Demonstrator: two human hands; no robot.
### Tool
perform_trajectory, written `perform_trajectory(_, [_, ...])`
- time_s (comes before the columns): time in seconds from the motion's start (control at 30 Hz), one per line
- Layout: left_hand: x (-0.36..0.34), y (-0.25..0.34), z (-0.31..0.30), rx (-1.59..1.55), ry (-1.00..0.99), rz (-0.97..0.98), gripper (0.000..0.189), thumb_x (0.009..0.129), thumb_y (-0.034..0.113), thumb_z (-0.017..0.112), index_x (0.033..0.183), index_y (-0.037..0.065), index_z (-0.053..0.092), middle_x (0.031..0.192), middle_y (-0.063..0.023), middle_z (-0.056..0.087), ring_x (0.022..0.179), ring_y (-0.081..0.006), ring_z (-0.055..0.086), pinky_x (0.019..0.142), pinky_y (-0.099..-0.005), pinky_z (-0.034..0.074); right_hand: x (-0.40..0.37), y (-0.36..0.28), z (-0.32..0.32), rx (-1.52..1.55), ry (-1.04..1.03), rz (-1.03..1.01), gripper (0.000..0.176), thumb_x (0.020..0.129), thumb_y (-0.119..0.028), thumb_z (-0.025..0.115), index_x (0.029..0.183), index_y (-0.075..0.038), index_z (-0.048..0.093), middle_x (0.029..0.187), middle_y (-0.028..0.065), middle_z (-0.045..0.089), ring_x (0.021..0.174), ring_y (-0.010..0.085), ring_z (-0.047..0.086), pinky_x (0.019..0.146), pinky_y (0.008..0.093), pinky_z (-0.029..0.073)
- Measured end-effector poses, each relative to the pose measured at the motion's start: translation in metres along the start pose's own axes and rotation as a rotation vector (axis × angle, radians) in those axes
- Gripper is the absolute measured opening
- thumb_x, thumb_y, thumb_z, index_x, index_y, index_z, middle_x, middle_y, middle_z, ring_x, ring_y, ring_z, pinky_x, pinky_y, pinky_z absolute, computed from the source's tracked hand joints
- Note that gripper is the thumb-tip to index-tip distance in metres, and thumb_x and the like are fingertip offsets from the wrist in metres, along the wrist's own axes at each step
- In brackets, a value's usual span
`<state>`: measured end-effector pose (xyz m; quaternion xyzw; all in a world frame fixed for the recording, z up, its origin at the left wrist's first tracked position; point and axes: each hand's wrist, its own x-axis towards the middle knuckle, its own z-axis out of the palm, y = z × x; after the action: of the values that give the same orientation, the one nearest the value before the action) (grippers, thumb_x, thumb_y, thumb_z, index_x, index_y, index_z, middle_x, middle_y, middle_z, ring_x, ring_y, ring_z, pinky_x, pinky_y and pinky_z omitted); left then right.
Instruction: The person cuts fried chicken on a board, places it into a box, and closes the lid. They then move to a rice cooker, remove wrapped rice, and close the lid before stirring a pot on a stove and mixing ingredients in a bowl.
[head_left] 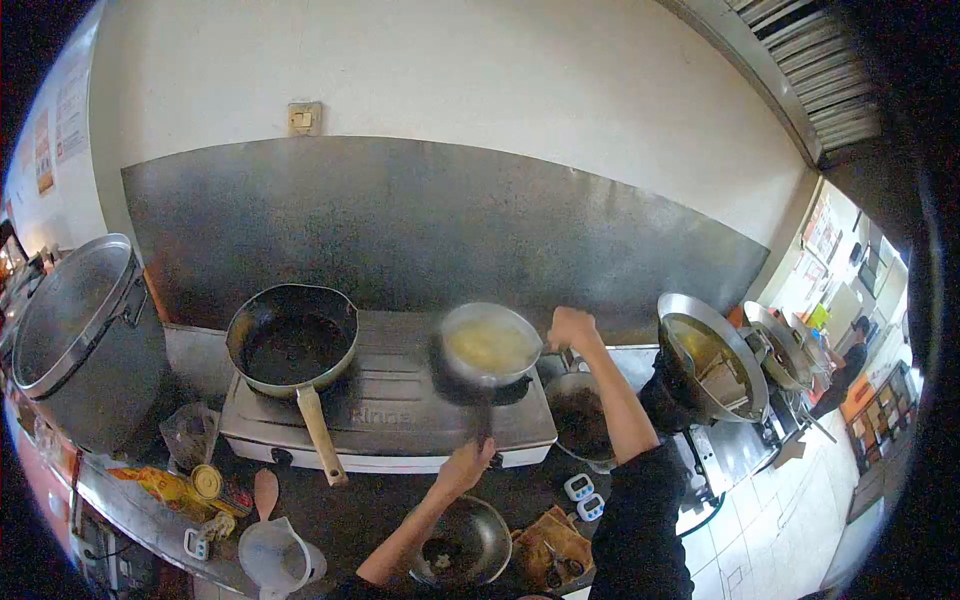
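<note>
My left hand [467, 467] is wrapped round the dark handle of a frying pan [463, 374] over the right burner of the stove. Pale yellow food [490, 345] lies in the pan, blurred by motion. My right hand [572, 328] is closed beside the pan's right rim. What its fingers grip is too blurred to name. Below my left hand sits a metal bowl-shaped pan [490, 530] with small pale bits at its bottom. A lidless pot [580, 410] with dark contents stands under my right forearm.
A black pan with a wooden handle [320, 435] sits on the left of the stove [390, 450]. A large pot [90, 350] stands far left, a wide oil pan [735, 410] right. A jug [275, 555], timers [578, 487] and scissors [562, 568] lie in front. A person [852, 365] stands far right.
</note>
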<state>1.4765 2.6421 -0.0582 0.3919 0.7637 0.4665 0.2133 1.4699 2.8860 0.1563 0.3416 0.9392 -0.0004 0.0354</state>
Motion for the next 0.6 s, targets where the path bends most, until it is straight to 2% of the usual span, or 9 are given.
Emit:
perform_trajectory(0.1, [-0.006,0.013,-0.008,-0.022,-0.008,0.006,0.047,0.089,0.041,0.035,0.091,-0.003,0.053,0.083,-0.0291,0.057,0.083,-0.0442,0.054,0.074,-0.0508,0.041,0.061,0.034,0.069,0.157,-0.167,-0.180,0.033,0.056,-0.030,0.068,0.073,-0.001,0.066,0.084,0.0149,0.064,0.076,0.0305,0.062,0.073,0.0391,0.048])
perform_trajectory(0.2, [-0.011,0.018,-0.013,-0.010,-0.029,0.025,0.046,0.089,0.040,0.035,0.091,-0.002,0.053,0.082,-0.0294,0.057,0.083,-0.0447,0.054,0.074,-0.0510,0.041,0.037,0.013,0.063,0.300,-0.065,-0.204,0.038,0.050,-0.031,0.071,0.073,-0.001,0.066,0.082,0.0178,0.064,0.078,0.0330,0.061,0.072,0.0378,0.048])
perform_trajectory(0.3, [-0.005,0.006,-0.006,0.023,-0.023,0.029,0.046,0.089,0.040,0.035,0.090,-0.002,0.053,0.082,-0.0290,0.057,0.082,-0.0455,0.053,0.074,-0.0513,0.040,0.040,0.002,0.058,0.331,0.159,-0.215,0.023,0.054,-0.025,0.071,0.061,-0.004,0.066,0.063,0.0182,0.061,0.060,0.0255,0.060,0.060,0.0361,0.046])
perform_trajectory(0.4, [-0.007,0.015,-0.011,0.023,-0.015,0.023,0.047,0.089,0.041,0.035,0.090,-0.002,0.053,0.082,-0.0290,0.057,0.082,-0.0460,0.053,0.073,-0.0515,0.040,0.061,-0.003,0.041,0.288,0.060,-0.404,0.018,0.054,-0.024,0.070,0.059,-0.007,0.067,0.057,0.0173,0.058,0.054,0.0241,0.058,0.056,0.0351,0.045])
perform_trajectory(0.5, [-0.007,0.015,-0.011,-0.001,-0.043,-0.020,0.048,0.088,0.043,0.035,0.092,-0.002,0.053,0.083,-0.0294,0.057,0.082,-0.0462,0.053,0.073,-0.0514,0.041,0.066,-0.017,0.038,0.373,0.185,-0.277,0.015,0.056,-0.022,0.068,0.058,-0.007,0.067,0.052,0.0153,0.057,0.051,0.0243,0.057,0.053,0.0353,0.045])
perform_trajectory(0.6, [-0.007,0.014,-0.010,0.044,-0.038,-0.044,0.049,0.088,0.044,0.034,0.096,-0.002,0.052,0.084,-0.0299,0.057,0.082,-0.0460,0.054,0.074,-0.0513,0.041,0.054,-0.043,0.027,0.319,0.181,-0.185,0.018,0.059,-0.024,0.066,0.068,-0.009,0.068,0.060,0.0145,0.060,0.058,0.0281,0.060,0.055,0.0372,0.047])
